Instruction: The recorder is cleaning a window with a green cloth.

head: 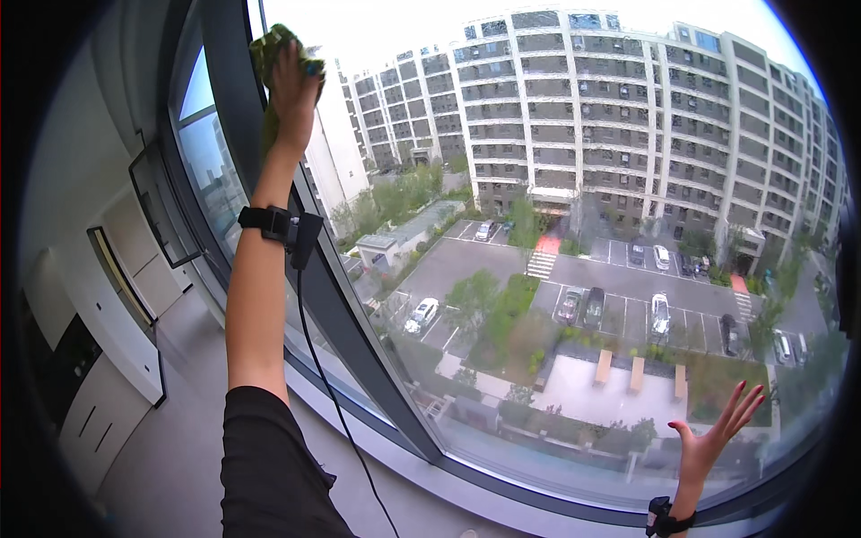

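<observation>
My left hand (293,101) is raised high at the upper left, pressing a green cloth (274,50) against the window beside its dark frame. Part of the cloth hangs down behind the wrist. A black strap with a small device and a cable circles my left forearm. At the lower right, my right hand (714,430) is held up before the glass with its fingers spread and nothing in it; whether it touches the pane I cannot tell. A similar strap is on that wrist. The large window pane (498,376) shows streaks and hazy marks.
A dark upright window frame post (363,343) slants down to the bottom rail and a pale sill (484,497). Further left stands an open window sash (163,208), with the room's grey floor (168,430) and white cabinets (101,430) below. Outside are buildings and parked cars.
</observation>
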A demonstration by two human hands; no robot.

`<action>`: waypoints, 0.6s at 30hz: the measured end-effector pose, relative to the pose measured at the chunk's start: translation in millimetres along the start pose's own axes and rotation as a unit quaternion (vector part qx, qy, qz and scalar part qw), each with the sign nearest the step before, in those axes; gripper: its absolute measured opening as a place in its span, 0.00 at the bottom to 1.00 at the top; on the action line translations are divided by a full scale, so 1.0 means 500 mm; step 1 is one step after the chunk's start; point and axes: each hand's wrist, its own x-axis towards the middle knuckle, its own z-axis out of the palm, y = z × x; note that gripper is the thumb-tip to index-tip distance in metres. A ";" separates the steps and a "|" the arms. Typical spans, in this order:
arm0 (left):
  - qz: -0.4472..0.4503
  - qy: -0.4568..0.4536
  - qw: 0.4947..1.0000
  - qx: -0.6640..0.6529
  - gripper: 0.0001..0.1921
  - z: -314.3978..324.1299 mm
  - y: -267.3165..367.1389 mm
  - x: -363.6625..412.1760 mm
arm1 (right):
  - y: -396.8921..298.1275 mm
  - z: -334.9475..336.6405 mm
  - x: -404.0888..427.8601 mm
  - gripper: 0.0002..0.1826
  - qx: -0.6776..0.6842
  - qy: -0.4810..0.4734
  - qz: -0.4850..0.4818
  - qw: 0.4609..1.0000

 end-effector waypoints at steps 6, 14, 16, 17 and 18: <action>-0.073 -0.031 0.996 -0.032 0.31 -0.018 0.030 -0.281 | -0.020 0.003 0.004 0.69 0.026 0.005 0.012 1.000; -0.002 -0.301 0.953 0.041 0.33 -0.045 0.205 -0.669 | -0.021 -0.010 0.002 0.68 0.040 0.001 0.013 0.999; 0.054 -0.336 0.937 0.080 0.33 -0.051 0.179 -0.568 | -0.012 -0.005 -0.003 0.67 0.038 -0.004 0.002 0.999; 0.029 -0.337 0.936 0.098 0.34 -0.052 0.153 -0.486 | -0.013 -0.007 -0.004 0.67 0.035 -0.002 0.000 0.999; 0.021 -0.272 0.953 0.131 0.35 -0.037 0.113 -0.403 | -0.017 -0.010 -0.005 0.67 0.030 -0.002 0.000 1.000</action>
